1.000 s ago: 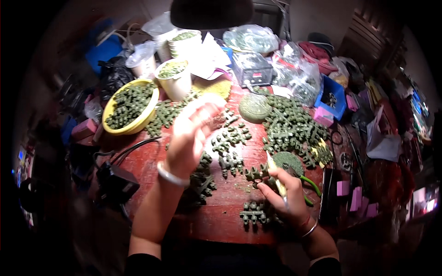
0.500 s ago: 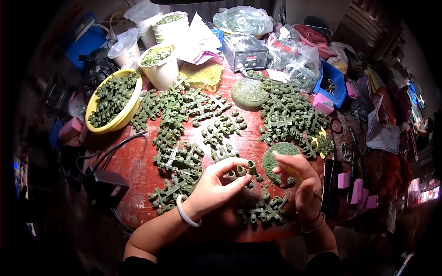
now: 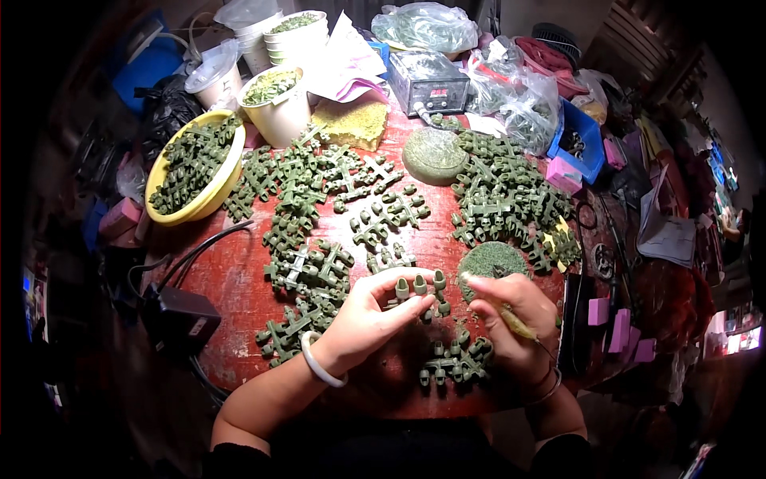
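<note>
Right hand (image 3: 531,311) changed most over the last half second: was spread beside the round green pad (image 3: 488,262), now curled around a yellowish pen-like tool (image 3: 519,324). Left hand (image 3: 371,319) about where it was; cups on its piece now stand clearer of the thumb.

Big to small: red desk (image 3: 231,287), green cupped parts heaped on both sides. Yellow bowl (image 3: 222,184), left: piled with similar parts. White bucket (image 3: 287,124), behind: small green bits up near the rim. Stacked white tubs (image 3: 307,44) farther back, green bits in the top one. Blue bin (image 3: 594,156), far right: small dark bits, too unclear to identify.

Hands: left fingers pinch a green cupped piece (image 3: 402,289) over the front-middle of the desk, just left of the right hand. Right fingers closed on the tool. Working end hard to make out; can't tell if it's touching the piece.

To do this well, my read: grip the piece close to the cup being worked, keep left thumb out of the tool's line, brace the right hand, short light strokes. Thin necks would probably snap if levered.
</note>
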### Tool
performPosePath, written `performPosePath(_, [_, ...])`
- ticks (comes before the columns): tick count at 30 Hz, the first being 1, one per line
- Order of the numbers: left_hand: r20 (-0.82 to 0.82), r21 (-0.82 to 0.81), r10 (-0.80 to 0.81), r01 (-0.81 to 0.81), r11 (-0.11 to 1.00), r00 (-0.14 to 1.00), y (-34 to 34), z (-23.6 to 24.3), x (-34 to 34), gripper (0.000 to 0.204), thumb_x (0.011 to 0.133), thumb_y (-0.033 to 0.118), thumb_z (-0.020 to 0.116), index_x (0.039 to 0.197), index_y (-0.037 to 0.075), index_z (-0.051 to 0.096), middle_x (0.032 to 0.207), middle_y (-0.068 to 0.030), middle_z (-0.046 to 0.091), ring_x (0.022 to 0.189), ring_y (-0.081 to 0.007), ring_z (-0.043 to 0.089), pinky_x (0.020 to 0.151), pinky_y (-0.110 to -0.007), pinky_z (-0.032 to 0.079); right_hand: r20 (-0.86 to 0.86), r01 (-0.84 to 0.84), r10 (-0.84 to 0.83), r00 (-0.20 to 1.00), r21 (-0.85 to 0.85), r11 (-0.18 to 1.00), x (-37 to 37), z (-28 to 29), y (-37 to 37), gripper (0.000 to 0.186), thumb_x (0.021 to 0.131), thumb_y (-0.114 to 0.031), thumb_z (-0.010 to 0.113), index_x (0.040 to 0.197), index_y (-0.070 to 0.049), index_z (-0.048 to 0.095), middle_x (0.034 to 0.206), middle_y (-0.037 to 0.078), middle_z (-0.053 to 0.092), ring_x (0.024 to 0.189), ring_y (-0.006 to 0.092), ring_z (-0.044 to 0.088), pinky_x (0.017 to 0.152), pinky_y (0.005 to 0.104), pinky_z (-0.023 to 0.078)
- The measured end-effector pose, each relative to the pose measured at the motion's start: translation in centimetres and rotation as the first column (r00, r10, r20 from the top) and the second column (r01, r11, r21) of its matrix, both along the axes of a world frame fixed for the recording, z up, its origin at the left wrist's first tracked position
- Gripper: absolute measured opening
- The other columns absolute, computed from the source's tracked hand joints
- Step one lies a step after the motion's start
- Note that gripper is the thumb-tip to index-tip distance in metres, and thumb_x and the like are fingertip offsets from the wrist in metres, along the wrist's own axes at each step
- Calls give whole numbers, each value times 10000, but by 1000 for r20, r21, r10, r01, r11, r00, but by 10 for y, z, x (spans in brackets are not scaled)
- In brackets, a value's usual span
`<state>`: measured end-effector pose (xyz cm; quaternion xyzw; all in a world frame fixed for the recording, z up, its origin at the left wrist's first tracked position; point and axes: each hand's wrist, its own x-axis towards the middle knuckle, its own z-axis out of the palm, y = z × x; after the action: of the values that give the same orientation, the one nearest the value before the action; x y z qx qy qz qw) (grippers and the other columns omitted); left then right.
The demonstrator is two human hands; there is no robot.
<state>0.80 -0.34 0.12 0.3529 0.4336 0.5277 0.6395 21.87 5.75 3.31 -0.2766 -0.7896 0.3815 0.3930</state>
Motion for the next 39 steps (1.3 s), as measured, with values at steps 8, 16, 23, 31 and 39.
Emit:
performPosePath(8, [-75,71,-103,108,992,992,0,-3,1,291,963,45,637,1248,-11,629,1084,-30,683,990,-61,610,900,-234,506,79,-184,176,981,112,977,1,-1,1,295,812,36,749,1098,-36,723,855,74,671,704,162,617,621,275,493])
performPosePath(16, [162,-139,57,-34,990,985,3,-13,-10,252,946,60,649,1191,3,647,1037,-41,705,917,-104,663,757,-227,512,-62,-48,51,997,44,998,3,-1,0,229,824,4,747,1052,-5,726,818,93,685,641,179,597,596,284,467])
performPosePath(23, [268,-242,69,-3,970,961,4,3,-10,254,930,82,653,1179,37,644,962,-20,691,828,-78,648,651,-225,502,-51,-30,36,998,116,993,3,-2,-1,241,849,-21,743,1088,-15,717,829,102,681,647,189,593,596,293,473])
performPosePath(31, [351,-244,120,-33,969,929,5,4,-8,190,936,47,631,1117,51,572,946,-46,659,835,-141,666,685,-276,556,47,-135,127,991,284,949,2,-9,2,315,829,-116,784,1127,-46,714,786,82,653,638,213,594,564,308,473])
performPosePath(39, [305,-136,113,-75,988,946,5,-2,-7,168,960,46,609,1116,14,553,1039,-135,661,988,-258,695,852,-397,609,54,-190,182,982,217,957,-3,-3,-5,266,835,-137,779,1076,-40,728,771,67,649,652,202,610,588,311,491])
